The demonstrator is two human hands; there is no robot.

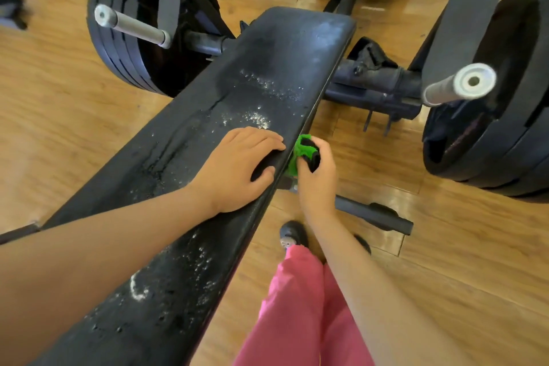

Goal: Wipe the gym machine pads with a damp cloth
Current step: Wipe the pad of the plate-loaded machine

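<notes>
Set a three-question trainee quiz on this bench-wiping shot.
1. True or false: the left hand grips the green cloth.
2. Where is the cloth relative to the pad? A: spread on its top. B: at its side edge. C: draped over its far end.
3. Fill in: the left hand rests flat on the ____.

Key: 1 false, the right hand grips it. 2 B. 3 pad.

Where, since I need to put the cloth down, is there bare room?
The bench pad is bare from the left hand to its far end, though speckled white. Wood floor lies open right of the right hand, before the weight plates. Crowded: the pad's right edge, where both hands and the green cloth meet.
</notes>
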